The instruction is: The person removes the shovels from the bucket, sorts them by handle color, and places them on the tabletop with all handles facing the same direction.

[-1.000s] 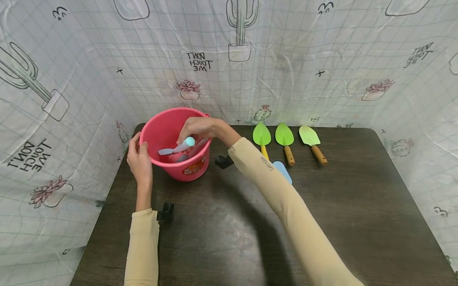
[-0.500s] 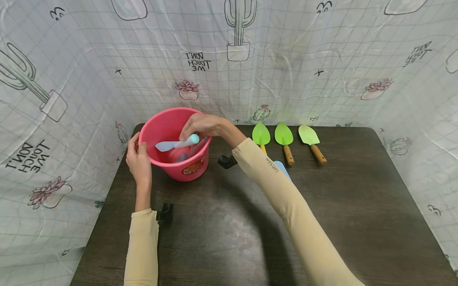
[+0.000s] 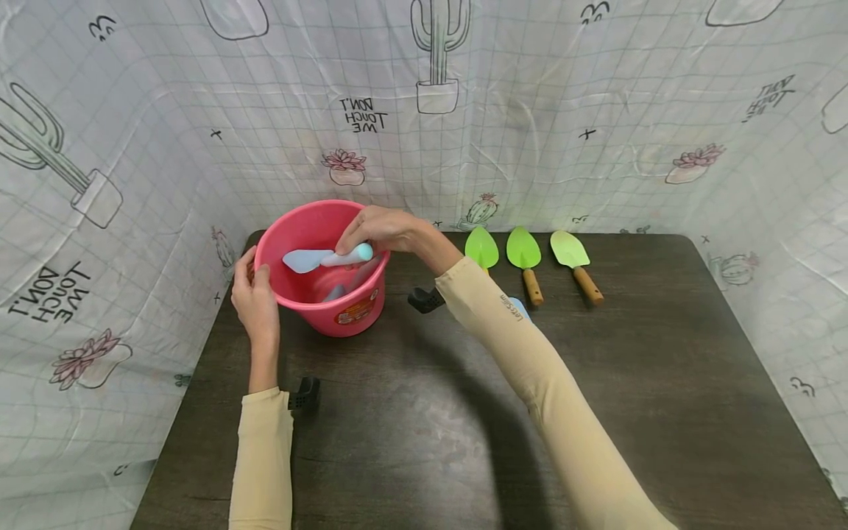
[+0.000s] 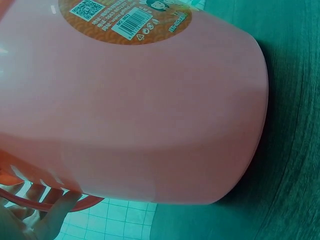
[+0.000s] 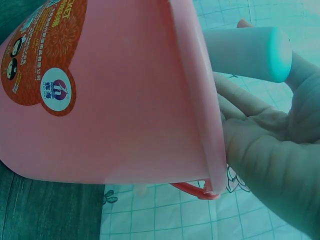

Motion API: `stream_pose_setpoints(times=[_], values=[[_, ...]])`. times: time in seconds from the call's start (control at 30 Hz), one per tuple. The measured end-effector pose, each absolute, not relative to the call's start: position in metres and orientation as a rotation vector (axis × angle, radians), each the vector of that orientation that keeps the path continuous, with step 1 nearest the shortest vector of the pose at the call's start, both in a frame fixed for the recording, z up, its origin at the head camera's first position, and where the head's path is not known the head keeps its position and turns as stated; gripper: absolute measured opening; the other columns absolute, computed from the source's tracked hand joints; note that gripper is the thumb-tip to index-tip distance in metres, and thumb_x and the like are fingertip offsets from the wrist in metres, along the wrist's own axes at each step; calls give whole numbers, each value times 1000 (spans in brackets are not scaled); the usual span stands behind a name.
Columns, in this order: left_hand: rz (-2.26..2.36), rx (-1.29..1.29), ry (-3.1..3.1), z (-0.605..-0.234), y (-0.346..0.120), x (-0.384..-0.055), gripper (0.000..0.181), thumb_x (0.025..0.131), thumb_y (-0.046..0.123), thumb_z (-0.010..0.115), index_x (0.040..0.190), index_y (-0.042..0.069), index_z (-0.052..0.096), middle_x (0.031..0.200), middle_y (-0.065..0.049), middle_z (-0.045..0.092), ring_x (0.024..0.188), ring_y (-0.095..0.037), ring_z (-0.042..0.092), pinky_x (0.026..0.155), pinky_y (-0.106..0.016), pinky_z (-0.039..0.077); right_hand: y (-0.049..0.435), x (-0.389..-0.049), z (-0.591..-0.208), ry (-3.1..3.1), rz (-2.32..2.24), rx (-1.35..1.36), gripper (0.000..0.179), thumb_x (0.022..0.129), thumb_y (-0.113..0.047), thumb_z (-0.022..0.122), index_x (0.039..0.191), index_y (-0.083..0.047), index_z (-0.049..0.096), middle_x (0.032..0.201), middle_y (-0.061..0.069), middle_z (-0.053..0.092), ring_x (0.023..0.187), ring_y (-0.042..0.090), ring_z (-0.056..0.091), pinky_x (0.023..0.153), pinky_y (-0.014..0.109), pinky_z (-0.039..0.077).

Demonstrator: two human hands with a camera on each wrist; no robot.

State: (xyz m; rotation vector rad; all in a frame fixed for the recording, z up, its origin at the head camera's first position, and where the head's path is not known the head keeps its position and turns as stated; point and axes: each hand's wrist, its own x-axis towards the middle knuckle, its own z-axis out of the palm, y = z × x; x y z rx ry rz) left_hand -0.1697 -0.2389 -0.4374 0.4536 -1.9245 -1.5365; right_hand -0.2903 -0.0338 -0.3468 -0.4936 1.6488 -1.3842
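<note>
A pink bucket (image 3: 316,315) stands upright at the table's left back. My left hand (image 3: 257,302) grips its left rim, fingers curled over the edge; the left wrist view shows those fingers (image 4: 37,197) inside the wall. Over the bucket's right rim, my right hand (image 3: 380,228) pinches a small trowel (image 3: 306,260) by its pale handle with a mint end. Its light blue blade points left across the bucket's mouth. In the right wrist view the handle (image 5: 250,52) shows above the rim. Below it, inside the bucket, lies a partly hidden bluish piece (image 3: 334,293).
Right of the bucket along the back lie a green trowel (image 3: 481,247), a green trowel with a wooden handle (image 3: 523,249) and a pale green one (image 3: 570,249). A light blue piece (image 3: 520,306) shows beside the right sleeve. A patterned curtain (image 3: 530,110) encloses the table.
My right hand has risen slightly and shifted right, lifting the trowel higher in the bucket so more of its blade shows. My left hand stays on the rim.
</note>
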Motion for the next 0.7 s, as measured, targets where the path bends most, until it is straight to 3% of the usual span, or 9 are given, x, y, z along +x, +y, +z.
stream_pose_setpoints(times=[0.13,0.33,0.47,0.7], values=[[-1540,446,-1923,-438,-239,-170,37,98,21,46,133,18,57,122,-1,61,106,-15,56,89,-33,49,-31,-291,-348,1640,-1421,-467,20,84,-4,69,99,8,71,82,14,66,72,21,62,75,33,52],[-1539,448,-1925,-438,-239,-170,37,98,20,45,133,16,57,122,-1,61,106,-15,56,88,-33,49,-28,-292,-348,1614,-1471,-415,25,85,-6,69,106,7,70,93,13,67,83,22,61,92,42,46],[-1542,444,-1921,-438,-239,-170,38,97,19,45,133,16,57,123,-1,61,106,-15,56,88,-32,49,-25,-292,-346,1568,-1484,-421,26,85,-7,69,107,6,70,98,14,66,87,24,60,94,44,43],[-1538,426,-1919,-438,-238,-169,37,98,19,46,134,15,56,123,-2,60,107,-16,56,89,-32,49,-19,-291,-344,1493,-1524,-444,28,85,-5,68,111,7,68,112,30,61,90,33,65,96,45,44]])
